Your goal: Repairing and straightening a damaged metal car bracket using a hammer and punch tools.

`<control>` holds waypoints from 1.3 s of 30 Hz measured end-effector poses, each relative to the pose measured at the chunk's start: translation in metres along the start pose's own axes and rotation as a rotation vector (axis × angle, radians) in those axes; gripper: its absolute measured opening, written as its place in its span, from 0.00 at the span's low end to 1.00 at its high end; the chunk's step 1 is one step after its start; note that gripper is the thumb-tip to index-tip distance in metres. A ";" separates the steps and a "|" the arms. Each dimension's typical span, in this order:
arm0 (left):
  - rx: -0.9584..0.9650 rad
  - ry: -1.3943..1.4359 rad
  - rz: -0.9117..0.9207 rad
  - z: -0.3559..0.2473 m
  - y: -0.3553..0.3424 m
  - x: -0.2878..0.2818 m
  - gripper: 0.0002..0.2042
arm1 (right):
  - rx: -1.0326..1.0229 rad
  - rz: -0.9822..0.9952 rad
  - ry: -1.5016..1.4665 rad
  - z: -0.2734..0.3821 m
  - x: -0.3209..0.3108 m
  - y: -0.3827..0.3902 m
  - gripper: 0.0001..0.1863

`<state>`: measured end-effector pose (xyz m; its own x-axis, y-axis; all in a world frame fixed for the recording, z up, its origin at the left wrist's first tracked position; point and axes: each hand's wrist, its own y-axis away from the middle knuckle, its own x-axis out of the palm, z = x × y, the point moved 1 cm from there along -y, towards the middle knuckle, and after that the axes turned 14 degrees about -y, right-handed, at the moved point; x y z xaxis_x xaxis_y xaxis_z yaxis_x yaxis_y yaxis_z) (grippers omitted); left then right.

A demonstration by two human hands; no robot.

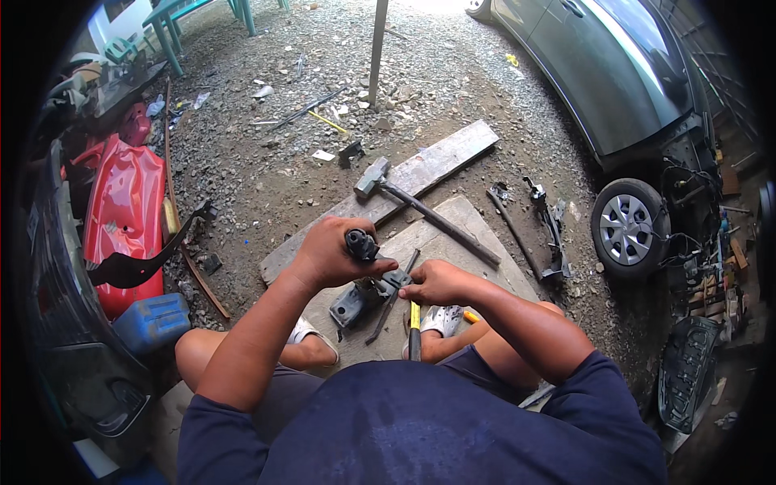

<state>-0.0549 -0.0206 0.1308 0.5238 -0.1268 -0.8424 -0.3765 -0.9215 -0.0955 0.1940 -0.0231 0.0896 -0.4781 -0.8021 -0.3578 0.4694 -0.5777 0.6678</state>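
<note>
The left hand is closed around the black, rounded top of a dark metal bracket part, thumb stretched across toward the right. The part looks like a greasy grey-black mount: a rubbery cylindrical head in the fist and, below it, a flat plate with bolt holes resting on the wooden board between the person's knees. Its surfaces are dull, dirty and scuffed.

The right hand sits just beside the left, fingers curled down against the right edge of the part. Whether it grips a tool or only presses on the part cannot be told. Directly under this hand a yellow-and-black handle runs down toward the person's body. A thin dark metal rod lies slanting on the board below both hands, touching the part's plate.

Beyond the hands, a sledgehammer lies across the board, its grey head up-left of the hands and its dark handle running down to the right of them. A long grey plank lies on the gravel ground farther out. Well to the right of the right hand stands a grey-green car with one wheel showing. Far left of the left hand lie a red body panel and a blue canister.
</note>
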 end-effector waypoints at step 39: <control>-0.654 0.581 0.234 0.152 -0.107 -0.029 0.26 | -0.052 -0.067 -0.487 -0.057 0.067 -0.061 0.22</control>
<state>-0.1457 0.1376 0.0852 0.8583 -0.3389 -0.3853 -0.1050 -0.8510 0.5145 0.1762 -0.0501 -0.0123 -0.7941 -0.6063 -0.0437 0.4565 -0.6423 0.6156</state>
